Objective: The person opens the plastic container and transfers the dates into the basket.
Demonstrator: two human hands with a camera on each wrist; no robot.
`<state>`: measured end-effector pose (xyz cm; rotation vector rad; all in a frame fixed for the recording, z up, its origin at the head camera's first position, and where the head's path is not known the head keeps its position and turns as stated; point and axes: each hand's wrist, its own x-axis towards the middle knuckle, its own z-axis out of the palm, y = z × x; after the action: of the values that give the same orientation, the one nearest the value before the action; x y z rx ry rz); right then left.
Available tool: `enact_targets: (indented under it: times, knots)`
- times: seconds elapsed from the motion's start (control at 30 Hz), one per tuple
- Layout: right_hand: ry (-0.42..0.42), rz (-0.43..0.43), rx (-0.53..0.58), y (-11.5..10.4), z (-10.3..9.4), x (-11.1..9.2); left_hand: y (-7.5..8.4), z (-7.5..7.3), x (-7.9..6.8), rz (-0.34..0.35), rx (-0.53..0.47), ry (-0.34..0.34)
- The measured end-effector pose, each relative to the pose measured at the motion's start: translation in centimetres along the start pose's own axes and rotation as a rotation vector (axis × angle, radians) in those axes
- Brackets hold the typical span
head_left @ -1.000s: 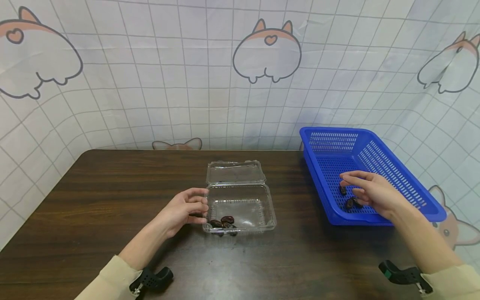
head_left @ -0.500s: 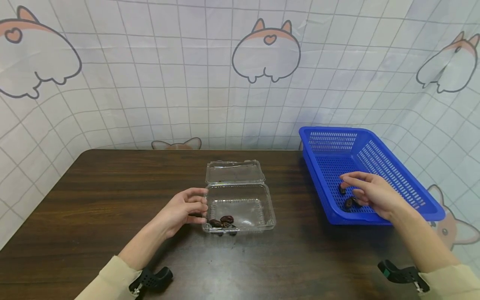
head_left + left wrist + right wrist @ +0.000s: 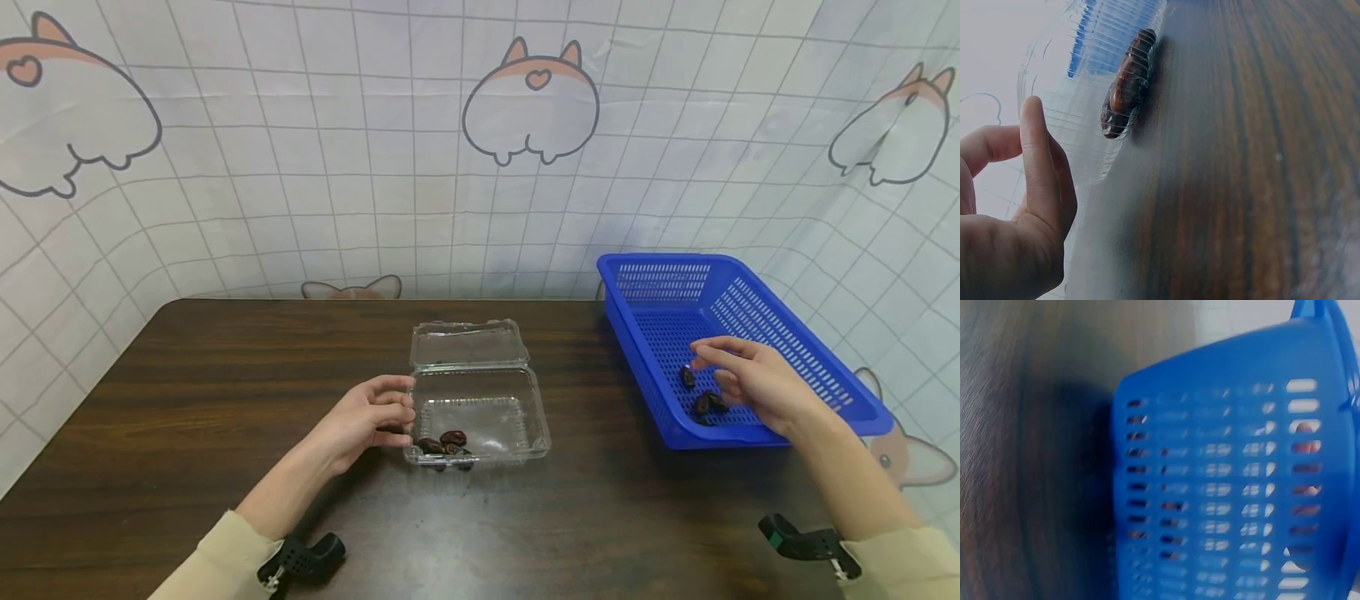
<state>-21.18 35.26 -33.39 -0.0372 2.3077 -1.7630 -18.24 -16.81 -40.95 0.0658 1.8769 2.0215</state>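
A clear plastic clamshell box (image 3: 517, 417) lies with its lid (image 3: 471, 343) folded back, and several dark dates (image 3: 453, 438) lie in its near left corner. My left hand (image 3: 367, 421) rests against the box's left side, fingers fairly straight and fingertips at the rim. In the left wrist view the dates (image 3: 1127, 84) show through the ribbed wall. Over a blue basket (image 3: 637, 358), my right hand (image 3: 757, 379) hovers with loosely bent fingers and nothing visible between them. A date (image 3: 687, 377) lies just left of its fingertips; more dates (image 3: 708, 404) lie nearer me.
The dark wooden table (image 3: 225, 375) carries both containers, the basket at its right end. Behind stands a white gridded curtain (image 3: 337, 167) with cartoon dogs. The basket's slotted wall (image 3: 1229, 425) fills much of the right wrist view.
My right hand has shifted slightly right and up from the date at its fingertips, which now shows more fully. My left hand and the box have stayed put.
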Motion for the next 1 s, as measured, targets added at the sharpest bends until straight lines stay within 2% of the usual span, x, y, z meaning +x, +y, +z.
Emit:
enact_targets:
  times: [0.23,0.5,0.67,1.0]
  knots:
    - [0.004,-0.052,-0.004,-2.5,2.1,-0.2,0.1,0.1,0.2,-0.006,0.002,0.010]
    - [-0.066,-0.122,-0.099,-5.5,6.6,0.4,0.0,0.1,0.4,-0.008,0.002,0.003]
    - [-0.154,-0.122,-0.113,-6.5,10.1,1.3,0.1,0.1,0.5,0.004,0.000,0.007]
    - [-0.386,-0.097,-0.130,-5.9,15.9,3.5,-0.1,0.1,0.3,-0.008,0.001,0.015]
